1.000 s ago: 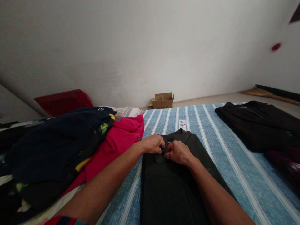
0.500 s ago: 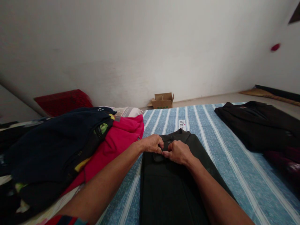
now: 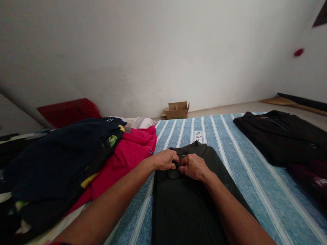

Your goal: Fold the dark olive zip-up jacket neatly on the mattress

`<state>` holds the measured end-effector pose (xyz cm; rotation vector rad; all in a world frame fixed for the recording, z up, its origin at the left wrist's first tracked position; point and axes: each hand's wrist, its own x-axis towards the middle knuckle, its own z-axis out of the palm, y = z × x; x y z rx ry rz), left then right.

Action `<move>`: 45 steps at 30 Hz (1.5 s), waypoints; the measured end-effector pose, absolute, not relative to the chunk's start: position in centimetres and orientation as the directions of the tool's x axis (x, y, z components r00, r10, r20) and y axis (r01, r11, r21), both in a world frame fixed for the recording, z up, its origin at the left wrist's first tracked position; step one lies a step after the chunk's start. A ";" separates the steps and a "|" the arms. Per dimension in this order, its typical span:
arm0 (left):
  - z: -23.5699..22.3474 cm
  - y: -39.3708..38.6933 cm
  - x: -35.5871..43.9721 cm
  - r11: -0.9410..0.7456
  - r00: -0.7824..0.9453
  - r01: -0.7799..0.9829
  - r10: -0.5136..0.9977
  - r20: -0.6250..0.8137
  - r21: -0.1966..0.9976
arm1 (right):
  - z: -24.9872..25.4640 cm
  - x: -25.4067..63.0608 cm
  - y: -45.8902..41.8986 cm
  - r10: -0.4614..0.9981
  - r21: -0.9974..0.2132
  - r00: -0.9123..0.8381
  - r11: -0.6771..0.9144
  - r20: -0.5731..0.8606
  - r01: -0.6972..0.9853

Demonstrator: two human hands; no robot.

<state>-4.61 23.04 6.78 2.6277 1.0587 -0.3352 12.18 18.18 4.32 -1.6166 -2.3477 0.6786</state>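
A dark green-black shirt [image 3: 186, 204] lies flat in front of me on the blue striped sheet [image 3: 255, 183], its collar pointing away. My left hand [image 3: 165, 159] and my right hand [image 3: 192, 166] meet just below the collar. Both are closed, fingers pinching the shirt's front placket close together. What exactly sits between the fingertips is too small to make out.
A heap of clothes lies at the left: a navy garment [image 3: 58, 156] over a pink one [image 3: 127, 153], with a red cushion [image 3: 68, 110] behind. A black garment [image 3: 281, 136] is spread at the right. A small cardboard box [image 3: 177, 109] stands by the wall.
Both hands stay at the shirt's placket, with only small finger movements. The view has shifted slightly.
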 end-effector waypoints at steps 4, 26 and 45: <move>6.5 22.8 -4.7 -0.686 0.699 0.709 0.652 -0.293 0.164 | 4.9 11.9 17.7 0.929 -0.338 -0.369 0.347 -0.002 0.875; 6.9 22.4 -5.2 -0.621 0.682 0.729 0.695 -0.226 0.288 | 3.9 11.1 17.8 0.918 -0.468 -0.393 0.371 0.054 0.803; 7.1 22.8 -5.0 -0.729 0.729 0.670 0.611 -0.309 0.138 | 3.5 11.0 18.0 0.940 -0.519 -0.335 0.320 0.068 0.793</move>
